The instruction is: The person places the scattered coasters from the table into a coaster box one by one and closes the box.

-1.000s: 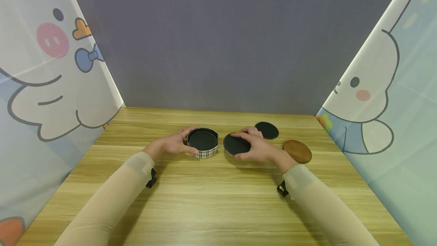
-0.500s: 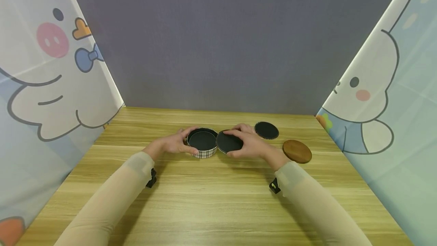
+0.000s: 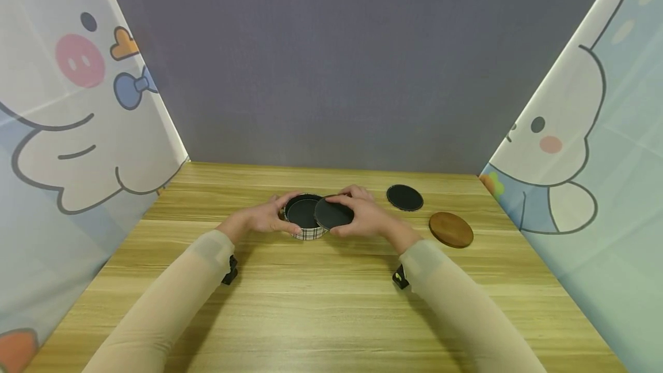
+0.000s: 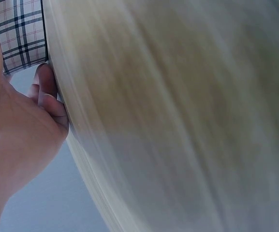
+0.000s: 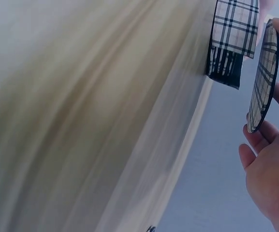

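A round plaid coaster holder [image 3: 309,234] with a black inside stands on the wooden table, its plaid wall also filling the corner of the left wrist view. My left hand [image 3: 265,217] grips the holder from its left side, thumb at the front and fingers behind. Between thumb and fingers, my right hand [image 3: 365,214] holds a round coaster [image 3: 332,215] by its edge, black face up. In the right wrist view the coaster's underside [image 5: 264,75] is plaid, and it hangs above the holder's cut-out wall [image 5: 236,26]. From the head it overlaps the holder's right part.
A second black coaster [image 3: 404,197] lies flat on the table [image 3: 321,309] at the back right. Nearer and further right is a brown round disc [image 3: 450,229]. A grey panel [image 3: 331,73] closes the back, with printed cloths on both sides.
My right hand has carried the coaster leftward from beside the holder to over its right part. The left hand and the holder have stayed in place.
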Action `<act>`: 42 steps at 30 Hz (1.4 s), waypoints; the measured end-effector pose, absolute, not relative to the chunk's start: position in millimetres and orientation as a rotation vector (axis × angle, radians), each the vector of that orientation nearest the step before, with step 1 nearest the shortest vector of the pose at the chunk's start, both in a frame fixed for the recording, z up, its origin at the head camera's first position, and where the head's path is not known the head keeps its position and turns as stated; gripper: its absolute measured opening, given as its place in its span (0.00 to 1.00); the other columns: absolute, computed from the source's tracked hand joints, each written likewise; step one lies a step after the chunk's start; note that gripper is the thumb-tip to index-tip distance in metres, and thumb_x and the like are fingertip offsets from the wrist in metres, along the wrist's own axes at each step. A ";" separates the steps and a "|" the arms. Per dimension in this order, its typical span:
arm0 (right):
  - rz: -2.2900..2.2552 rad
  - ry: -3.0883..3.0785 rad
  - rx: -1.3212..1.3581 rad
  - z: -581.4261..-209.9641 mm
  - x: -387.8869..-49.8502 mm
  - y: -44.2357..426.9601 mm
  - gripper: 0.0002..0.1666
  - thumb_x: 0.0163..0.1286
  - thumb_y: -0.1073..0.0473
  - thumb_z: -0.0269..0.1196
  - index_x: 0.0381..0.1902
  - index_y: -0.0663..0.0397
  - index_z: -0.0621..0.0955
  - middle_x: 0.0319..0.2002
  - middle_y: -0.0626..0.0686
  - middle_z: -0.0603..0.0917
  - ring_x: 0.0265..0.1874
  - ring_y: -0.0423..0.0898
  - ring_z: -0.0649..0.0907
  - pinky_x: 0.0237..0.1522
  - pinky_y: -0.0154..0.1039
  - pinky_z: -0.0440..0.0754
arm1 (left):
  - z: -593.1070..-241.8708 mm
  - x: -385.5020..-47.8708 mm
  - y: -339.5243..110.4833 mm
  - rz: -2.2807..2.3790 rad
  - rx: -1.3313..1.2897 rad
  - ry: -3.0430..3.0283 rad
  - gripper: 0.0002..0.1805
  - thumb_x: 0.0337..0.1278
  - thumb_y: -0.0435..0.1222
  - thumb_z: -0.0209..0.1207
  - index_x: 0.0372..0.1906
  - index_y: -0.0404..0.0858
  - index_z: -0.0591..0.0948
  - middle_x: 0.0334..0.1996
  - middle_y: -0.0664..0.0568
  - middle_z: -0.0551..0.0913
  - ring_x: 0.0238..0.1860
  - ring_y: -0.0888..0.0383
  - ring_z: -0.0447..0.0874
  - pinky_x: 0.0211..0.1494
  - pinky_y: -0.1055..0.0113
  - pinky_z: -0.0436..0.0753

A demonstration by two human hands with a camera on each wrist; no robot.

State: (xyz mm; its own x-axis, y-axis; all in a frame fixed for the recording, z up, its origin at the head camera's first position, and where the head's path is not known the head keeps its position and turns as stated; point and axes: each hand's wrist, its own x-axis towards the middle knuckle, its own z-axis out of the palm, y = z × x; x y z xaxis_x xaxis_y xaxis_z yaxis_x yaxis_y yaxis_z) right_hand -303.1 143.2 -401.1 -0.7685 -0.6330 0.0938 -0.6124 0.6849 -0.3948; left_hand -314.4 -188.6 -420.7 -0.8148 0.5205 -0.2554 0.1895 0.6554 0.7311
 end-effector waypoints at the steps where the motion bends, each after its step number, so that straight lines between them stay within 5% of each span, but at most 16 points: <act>1: -0.636 2.834 -1.042 -401.2 -303.6 141.0 0.49 0.64 0.32 0.73 0.82 0.31 0.74 0.76 0.55 0.70 0.78 0.59 0.66 0.79 0.67 0.60 | -420.5 -314.2 -188.7 0.995 0.557 2.429 0.66 0.61 0.62 0.76 0.92 0.58 0.45 0.80 0.31 0.53 0.73 0.33 0.69 0.78 0.32 0.66; 19: -0.597 2.802 -1.042 -404.7 -315.8 100.2 0.47 0.67 0.32 0.73 0.81 0.31 0.75 0.78 0.54 0.70 0.78 0.56 0.66 0.76 0.62 0.63 | -422.6 -316.3 -189.0 0.952 0.603 2.459 0.64 0.63 0.64 0.73 0.92 0.58 0.45 0.84 0.29 0.46 0.80 0.27 0.59 0.79 0.27 0.63; 27: -0.572 2.779 -1.028 -402.5 -322.3 86.7 0.45 0.70 0.31 0.73 0.82 0.30 0.75 0.79 0.52 0.71 0.78 0.56 0.67 0.78 0.61 0.63 | -423.0 -316.6 -189.3 0.947 0.586 2.456 0.63 0.64 0.64 0.73 0.92 0.60 0.44 0.81 0.31 0.52 0.76 0.30 0.65 0.77 0.31 0.68; 42: -0.663 2.729 -1.029 -406.4 -324.3 82.9 0.46 0.70 0.32 0.74 0.82 0.32 0.74 0.82 0.52 0.68 0.80 0.57 0.64 0.77 0.61 0.62 | -421.3 -314.8 -189.2 0.976 0.572 2.433 0.63 0.65 0.63 0.73 0.92 0.60 0.45 0.83 0.31 0.49 0.79 0.28 0.61 0.79 0.30 0.66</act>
